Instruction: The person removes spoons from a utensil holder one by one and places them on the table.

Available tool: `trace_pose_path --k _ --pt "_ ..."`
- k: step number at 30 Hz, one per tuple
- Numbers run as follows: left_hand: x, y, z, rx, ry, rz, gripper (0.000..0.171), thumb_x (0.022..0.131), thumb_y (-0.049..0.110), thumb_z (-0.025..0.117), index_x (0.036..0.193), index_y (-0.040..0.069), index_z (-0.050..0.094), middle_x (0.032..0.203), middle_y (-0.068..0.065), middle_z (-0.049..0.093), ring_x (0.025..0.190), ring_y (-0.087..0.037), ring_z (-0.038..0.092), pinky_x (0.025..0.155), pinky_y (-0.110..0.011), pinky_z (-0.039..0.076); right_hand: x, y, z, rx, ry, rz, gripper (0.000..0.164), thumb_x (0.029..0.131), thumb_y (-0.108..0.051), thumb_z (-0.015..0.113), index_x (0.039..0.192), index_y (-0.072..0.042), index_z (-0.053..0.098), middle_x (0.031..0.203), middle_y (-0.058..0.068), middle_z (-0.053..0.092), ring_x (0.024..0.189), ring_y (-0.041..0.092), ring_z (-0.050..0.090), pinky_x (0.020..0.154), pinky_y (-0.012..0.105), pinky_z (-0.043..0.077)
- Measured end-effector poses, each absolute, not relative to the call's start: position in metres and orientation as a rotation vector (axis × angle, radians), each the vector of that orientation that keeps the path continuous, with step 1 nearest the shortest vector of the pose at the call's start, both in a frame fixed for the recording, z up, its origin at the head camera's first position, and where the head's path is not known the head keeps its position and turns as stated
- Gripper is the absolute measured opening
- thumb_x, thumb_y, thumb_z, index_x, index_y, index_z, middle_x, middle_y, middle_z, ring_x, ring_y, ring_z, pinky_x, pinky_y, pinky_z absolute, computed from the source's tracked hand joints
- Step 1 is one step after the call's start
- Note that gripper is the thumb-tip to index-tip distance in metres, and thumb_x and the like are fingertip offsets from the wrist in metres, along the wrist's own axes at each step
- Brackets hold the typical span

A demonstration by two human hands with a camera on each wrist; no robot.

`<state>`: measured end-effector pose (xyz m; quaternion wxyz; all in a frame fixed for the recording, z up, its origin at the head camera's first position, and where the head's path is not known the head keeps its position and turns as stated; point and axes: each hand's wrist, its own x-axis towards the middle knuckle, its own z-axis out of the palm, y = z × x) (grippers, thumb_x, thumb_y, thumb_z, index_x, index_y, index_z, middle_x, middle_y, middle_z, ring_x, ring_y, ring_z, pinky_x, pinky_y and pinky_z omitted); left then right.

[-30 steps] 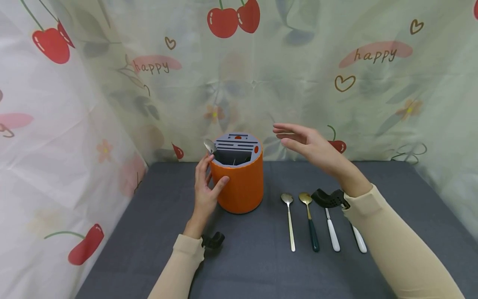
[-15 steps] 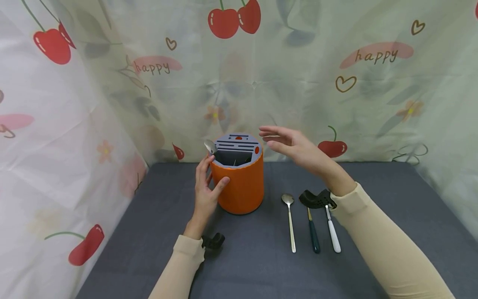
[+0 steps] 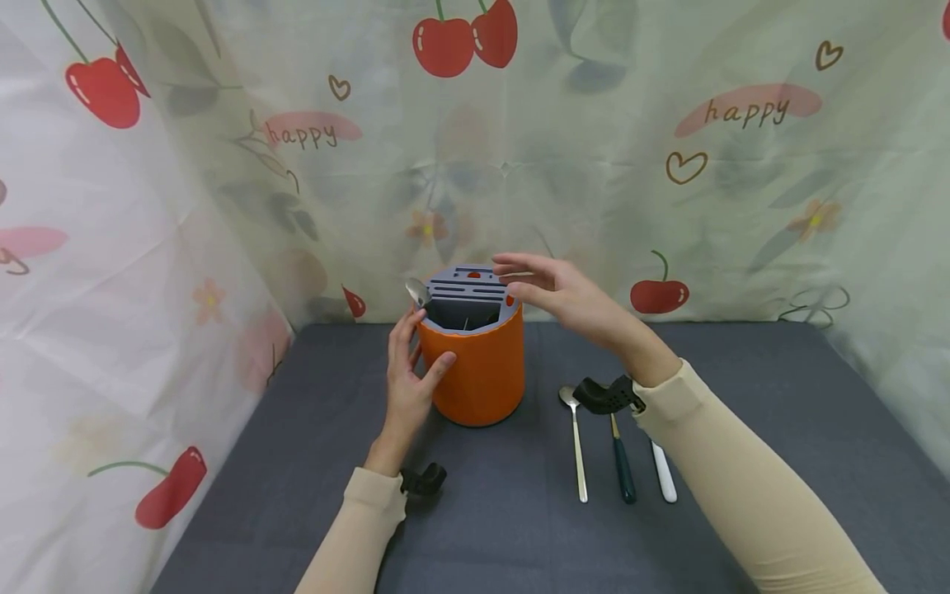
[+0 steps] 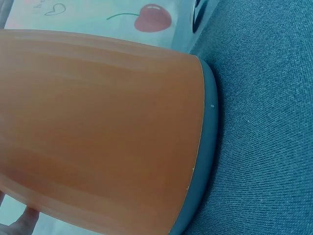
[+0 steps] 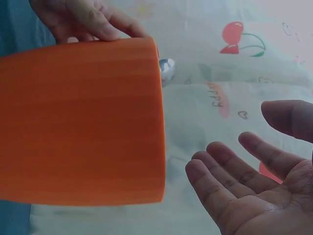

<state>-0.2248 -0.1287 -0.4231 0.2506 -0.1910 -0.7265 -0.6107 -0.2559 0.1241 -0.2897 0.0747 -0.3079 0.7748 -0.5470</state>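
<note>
While the left hand (image 3: 411, 379) grips the left side of the upright orange cylindrical container (image 3: 481, 375) with grey slotted top (image 3: 475, 289), the right hand (image 3: 560, 289) has its fingers stretched straight, near the container's upper right edge. One shiny silver spoon head (image 3: 417, 290) shows at the container's left rim. On the dark grey cloth-covered counter (image 3: 505, 528), right of the container, lie one silver spoon with pale handle (image 3: 580, 454), one dark green handle (image 3: 623, 472) and one white handle (image 3: 664, 474)

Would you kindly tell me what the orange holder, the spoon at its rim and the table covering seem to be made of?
Orange holder: probably plastic, from its even satin surface. Spoon: likely polished metal, given its bright reflections. Table covering: matte fabric, its weave visible.
</note>
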Motion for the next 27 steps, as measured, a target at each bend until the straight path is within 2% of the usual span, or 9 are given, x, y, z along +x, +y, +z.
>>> trace_pose_path --k 6,20,27 --pt "-0.226 -0.129 -0.424 -0.519 -1.978 -1.670 0.069 0.096 -0.007 0.069 0.157 0.005 0.039 0.165 -0.020 0.025 0.151 -0.039 0.028 0.116 -0.075 0.024 -0.258 0.115 -0.292 -0.931 2.273 -1.656 0.051 0.109 -0.020 0.057 0.158 -0.013 0.046 0.155 0.014 0.050 0.141 0.032 0.050 0.116 0.054 0.041" --pt "-0.225 -0.129 -0.423 -0.536 -1.982 -1.661 0.068 0.097 -0.007 0.067 0.157 0.003 0.038 0.165 -0.021 0.024 0.151 -0.037 0.027 0.117 -0.074 0.025 -0.266 0.090 -0.301 -0.981 2.232 -1.634 0.052 0.110 -0.019 0.055 0.159 -0.006 0.042 0.156 0.017 0.049 0.143 0.032 0.048 0.119 0.052 0.037" --pt "-0.225 -0.130 -0.424 -0.552 -1.967 -1.667 0.067 0.097 -0.006 0.067 0.157 0.003 0.038 0.165 -0.020 0.025 0.151 -0.037 0.027 0.117 -0.073 0.025 -0.269 0.074 -0.302 -0.990 2.240 -1.624 0.052 0.110 -0.022 0.055 0.158 -0.008 0.044 0.155 0.016 0.050 0.142 0.028 0.050 0.119 0.050 0.038"
